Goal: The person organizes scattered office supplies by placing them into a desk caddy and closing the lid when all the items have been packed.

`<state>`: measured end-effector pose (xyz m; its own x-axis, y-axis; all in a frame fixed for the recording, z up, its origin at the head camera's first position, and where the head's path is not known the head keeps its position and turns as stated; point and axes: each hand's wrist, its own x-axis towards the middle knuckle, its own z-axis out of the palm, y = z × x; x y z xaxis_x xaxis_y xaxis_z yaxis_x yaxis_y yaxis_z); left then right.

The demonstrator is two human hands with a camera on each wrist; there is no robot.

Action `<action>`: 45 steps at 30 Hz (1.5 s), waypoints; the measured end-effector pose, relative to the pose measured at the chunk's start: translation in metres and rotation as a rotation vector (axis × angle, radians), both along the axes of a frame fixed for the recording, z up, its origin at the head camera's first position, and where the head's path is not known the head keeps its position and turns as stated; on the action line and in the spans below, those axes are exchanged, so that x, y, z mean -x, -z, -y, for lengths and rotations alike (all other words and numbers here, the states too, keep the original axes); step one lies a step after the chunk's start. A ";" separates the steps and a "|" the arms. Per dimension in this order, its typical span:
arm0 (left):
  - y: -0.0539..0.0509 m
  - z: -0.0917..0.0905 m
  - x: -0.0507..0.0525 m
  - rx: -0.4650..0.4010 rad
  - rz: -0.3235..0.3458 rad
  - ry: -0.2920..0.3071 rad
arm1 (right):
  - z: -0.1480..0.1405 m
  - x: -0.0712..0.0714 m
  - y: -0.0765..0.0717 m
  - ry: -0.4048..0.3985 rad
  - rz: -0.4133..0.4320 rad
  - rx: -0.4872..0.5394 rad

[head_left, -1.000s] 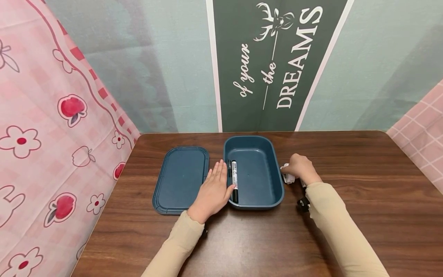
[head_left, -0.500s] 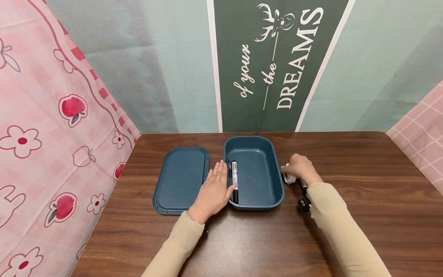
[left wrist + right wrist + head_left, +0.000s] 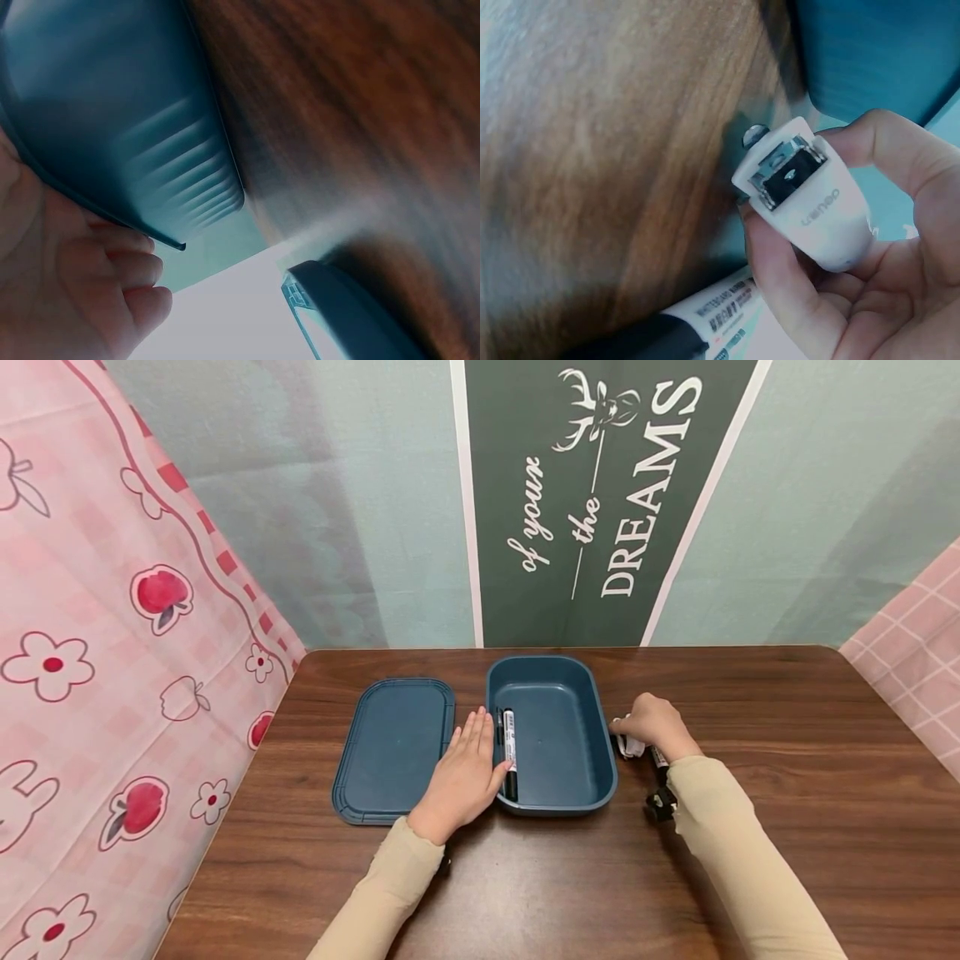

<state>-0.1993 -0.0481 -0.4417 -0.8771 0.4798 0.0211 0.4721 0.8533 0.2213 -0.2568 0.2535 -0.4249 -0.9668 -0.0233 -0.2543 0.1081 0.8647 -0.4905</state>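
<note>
My right hand (image 3: 658,727) pinches a small white stapler (image 3: 821,214) with a metal and black mouth, between thumb and fingers, just right of the blue box (image 3: 558,752). In the right wrist view a whiteboard marker (image 3: 724,304) with a black end lies below that hand; my wrist partly hides it in the head view. My left hand (image 3: 461,772) rests along the box's left rim, fingers straight, thumb reaching over the edge. Inside the box, along its left wall, lie a white and black marker (image 3: 510,747) and a thin dark pen (image 3: 499,727).
A flat blue lid (image 3: 397,747) lies left of the box, partly behind my left hand. A dark object (image 3: 660,804) shows by my right wrist. The wooden table (image 3: 810,760) reaches a curtain at the back.
The head view has shifted very slightly. Both hands, the stapler and the box stay practically where they were.
</note>
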 end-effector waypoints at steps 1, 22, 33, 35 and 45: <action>0.000 0.000 0.000 -0.001 -0.001 0.001 | 0.000 0.000 -0.001 0.004 -0.001 -0.001; 0.001 0.000 0.000 -0.002 -0.017 0.007 | -0.009 0.005 -0.023 0.075 0.104 0.276; 0.001 0.000 0.000 0.000 -0.015 0.006 | -0.009 0.004 -0.030 0.074 0.137 0.420; 0.000 0.000 0.000 0.002 -0.012 0.006 | -0.009 0.004 -0.031 0.075 0.140 0.413; 0.000 0.000 -0.001 0.004 -0.012 0.007 | -0.008 0.007 -0.038 0.050 0.138 0.417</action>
<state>-0.1986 -0.0483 -0.4421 -0.8732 0.4864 0.0299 0.4811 0.8507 0.2119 -0.2635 0.2610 -0.3872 -0.9271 -0.1054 -0.3596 0.2337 0.5877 -0.7746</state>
